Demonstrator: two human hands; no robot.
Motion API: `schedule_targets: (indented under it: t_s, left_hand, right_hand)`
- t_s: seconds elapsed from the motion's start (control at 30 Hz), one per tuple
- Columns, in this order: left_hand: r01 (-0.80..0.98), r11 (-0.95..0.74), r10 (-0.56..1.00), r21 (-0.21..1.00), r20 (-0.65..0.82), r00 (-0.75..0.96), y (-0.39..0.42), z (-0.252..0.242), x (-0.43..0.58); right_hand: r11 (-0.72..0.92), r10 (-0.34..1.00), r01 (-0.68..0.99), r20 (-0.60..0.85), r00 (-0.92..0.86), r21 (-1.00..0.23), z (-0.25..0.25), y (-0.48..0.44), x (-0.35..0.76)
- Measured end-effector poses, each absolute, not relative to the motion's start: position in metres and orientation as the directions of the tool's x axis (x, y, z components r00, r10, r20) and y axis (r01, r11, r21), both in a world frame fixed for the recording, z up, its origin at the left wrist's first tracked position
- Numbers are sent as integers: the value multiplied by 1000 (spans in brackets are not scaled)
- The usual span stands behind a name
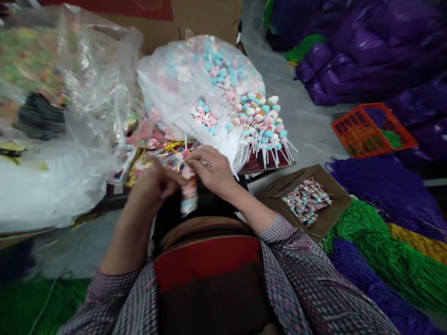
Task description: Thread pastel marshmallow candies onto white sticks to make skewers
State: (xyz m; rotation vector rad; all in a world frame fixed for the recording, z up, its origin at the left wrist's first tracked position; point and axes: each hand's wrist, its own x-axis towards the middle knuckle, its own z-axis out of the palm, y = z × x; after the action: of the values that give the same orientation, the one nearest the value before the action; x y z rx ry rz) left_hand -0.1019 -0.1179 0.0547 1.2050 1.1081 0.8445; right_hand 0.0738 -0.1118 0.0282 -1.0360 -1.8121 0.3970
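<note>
Between my hands, a marshmallow stick (189,193) in a clear patterned wrapper hangs upside down, with pink, white and blue pieces inside and a thin white stick pointing up. My right hand (214,171) is closed, its fingertips pinching the wrapper near the top. My left hand (152,185) is also closed, its finger and thumb at the packet's left side; blur hides their exact grip. Shiny gold-edged wrappers (143,165) lie on the table just beyond. Many loose marshmallow sticks (261,121) are piled at the right, beside a bundle of white sticks (226,137).
A big clear bag of marshmallows (167,70) stands at the back, with another bag of candy (31,51) on the left. An open cardboard box (340,204) of wrapped sticks sits lower right, near an orange basket (373,130), green strands (380,242) and purple bags (349,51).
</note>
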Motion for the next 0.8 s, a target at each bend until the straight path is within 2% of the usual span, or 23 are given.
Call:
schedule_targets:
  t_s: [0.07, 0.17, 0.23, 0.33, 0.4, 0.47, 0.53, 0.63, 0.7, 0.77, 0.8]
  left_hand:
    - [72, 270, 879, 960, -277, 389, -124, 41, -95]
    - [-196, 438, 817, 878, -297, 495, -127, 26, -80]
    - [-334, 474, 831, 815, -289, 475, -127, 24, -71]
    - [-481, 389, 909, 785, -242, 341, -130, 23, -60]
    - [-503, 327, 933, 800, -187, 308, -137, 22, -54]
    - [-412, 325, 910, 851, -163, 382, -144, 20, -50]
    - [-233, 333, 827, 914, -164, 537, -149, 19, -48]
    - [-46, 170, 703, 984, -88, 706, -144, 18, -54]
    - [39, -26, 761, 999, -5, 649, -130, 15, -63]
    - [239, -188, 907, 953, 75, 415, -108, 8, -77]
    - [382, -246, 948, 891, 139, 286, -95, 3, -85]
  right_hand:
    - [593, 780, 458, 613, -123, -662, 32, -114, 82]
    - [661, 737, 378, 654, -168, -648, 36, -123, 89]
    - [666, 743, 308, 640, -195, -679, 31, -132, 92]
    - [533, 845, 228, 527, -94, -815, 15, -144, 98]
    - [355, 933, 135, 359, 10, -925, 3, -153, 104]
    - [162, 985, 20, 163, 58, -987, -7, -162, 112]
    - [3, 999, -52, 0, 47, -999, -11, -175, 124]
    - [-175, 984, -73, -178, 32, -982, -8, -195, 152]
    - [-192, 966, -66, -200, 163, -979, -4, -208, 177]
    - [-125, 897, -81, -148, 417, -989, -2, -220, 207]
    - [-72, 826, -85, -108, 553, -994, -3, -226, 223]
